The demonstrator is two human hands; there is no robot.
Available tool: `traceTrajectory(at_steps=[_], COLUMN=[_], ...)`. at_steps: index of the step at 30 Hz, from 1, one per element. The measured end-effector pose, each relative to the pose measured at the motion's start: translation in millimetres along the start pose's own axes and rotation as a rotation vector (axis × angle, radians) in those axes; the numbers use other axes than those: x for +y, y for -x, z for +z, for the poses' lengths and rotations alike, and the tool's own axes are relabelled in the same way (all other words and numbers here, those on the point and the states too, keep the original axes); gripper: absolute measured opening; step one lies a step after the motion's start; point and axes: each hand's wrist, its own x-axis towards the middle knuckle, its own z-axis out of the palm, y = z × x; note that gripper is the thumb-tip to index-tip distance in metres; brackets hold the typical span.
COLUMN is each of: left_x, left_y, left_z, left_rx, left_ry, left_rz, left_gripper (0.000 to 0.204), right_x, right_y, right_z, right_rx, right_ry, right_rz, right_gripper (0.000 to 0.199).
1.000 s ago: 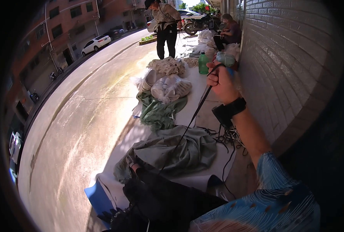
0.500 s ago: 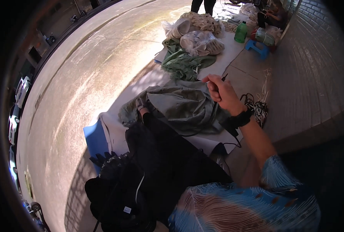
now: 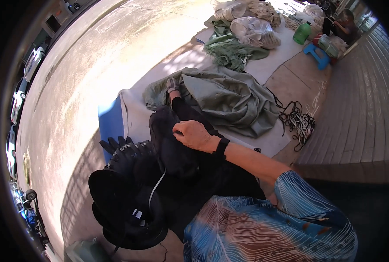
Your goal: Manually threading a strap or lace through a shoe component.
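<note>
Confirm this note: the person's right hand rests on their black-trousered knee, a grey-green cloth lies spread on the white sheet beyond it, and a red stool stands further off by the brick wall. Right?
Not quite. In the head view the stool is blue, not red. The rest holds: the right hand rests on the black-trousered knee, and the grey-green cloth lies on the white sheet beyond it.

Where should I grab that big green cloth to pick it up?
Probably the raised fold of the green cloth on its near edge, close to the right hand. The cloth lies crumpled on the white mat, so a fold sticks up there. Come from above and pinch the ridge, keeping clear of the black cord beside it.
</note>
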Motion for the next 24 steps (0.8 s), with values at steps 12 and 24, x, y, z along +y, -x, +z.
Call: traceTrajectory(at_steps=[12, 24], left_x=[-187, -235], left_y=[116, 115], left_z=[180, 169], left_rx=[-0.550, -0.396], left_ry=[0.014, -0.081], left_rz=[-0.947, -0.906], left_gripper=[0.040, 0.027], right_x=[-26, -9], right_y=[-13, -30], right_z=[19, 21], right_rx=[-0.110, -0.145], right_ry=[0.392, 0.277], right_rz=[-0.080, -0.109], right_gripper=[0.010, 0.018])
